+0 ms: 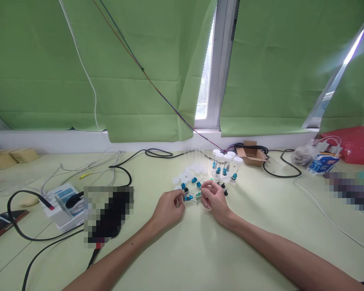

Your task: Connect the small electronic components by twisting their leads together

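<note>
The person's left hand (169, 207) curls at a small blue piece (188, 198) near the middle of the table (182, 258); whether its fingers grip that piece cannot be told. The right hand (214, 201) has thumb and forefinger drawn close together beside small green and metal bits, its hold hidden. Around them lie loose white lids (176, 180) and black pieces (225, 192). Toward the far edge stand white-capped clear tubes (227, 165) with blue pieces inside, and a plain cardboard box (254, 158). Near the far right corner, a blue-and-white printed pack (322, 164) carries lettering too small to read. Toward the left edge, a white device (53, 199) bears an illegible blue label (66, 193).
</note>
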Demonstrator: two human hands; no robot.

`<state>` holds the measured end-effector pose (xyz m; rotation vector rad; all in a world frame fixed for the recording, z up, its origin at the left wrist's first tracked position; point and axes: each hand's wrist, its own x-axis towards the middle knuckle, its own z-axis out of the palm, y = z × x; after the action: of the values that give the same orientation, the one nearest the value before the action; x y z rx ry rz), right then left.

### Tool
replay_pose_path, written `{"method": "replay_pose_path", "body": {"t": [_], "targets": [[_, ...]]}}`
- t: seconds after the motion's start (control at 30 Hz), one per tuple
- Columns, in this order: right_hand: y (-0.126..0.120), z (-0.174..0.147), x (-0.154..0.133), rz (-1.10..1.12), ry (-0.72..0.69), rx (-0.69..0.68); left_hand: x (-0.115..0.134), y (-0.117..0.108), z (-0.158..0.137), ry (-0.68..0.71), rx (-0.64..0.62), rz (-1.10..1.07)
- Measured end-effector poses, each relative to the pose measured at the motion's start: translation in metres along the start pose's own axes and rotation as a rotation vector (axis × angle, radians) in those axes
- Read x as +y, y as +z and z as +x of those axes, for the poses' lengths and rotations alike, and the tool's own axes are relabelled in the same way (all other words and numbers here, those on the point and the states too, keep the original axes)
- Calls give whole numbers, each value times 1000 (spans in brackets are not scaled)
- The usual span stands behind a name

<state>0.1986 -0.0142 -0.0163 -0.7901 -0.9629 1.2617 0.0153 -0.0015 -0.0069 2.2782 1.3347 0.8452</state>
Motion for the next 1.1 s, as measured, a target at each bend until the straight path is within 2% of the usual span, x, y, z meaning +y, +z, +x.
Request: {"method": "replay_pose_path", "body": {"t": [1.1], "targets": [[-2,1,6,21,-19,20,1,1,0,11,-5,-1]]}}
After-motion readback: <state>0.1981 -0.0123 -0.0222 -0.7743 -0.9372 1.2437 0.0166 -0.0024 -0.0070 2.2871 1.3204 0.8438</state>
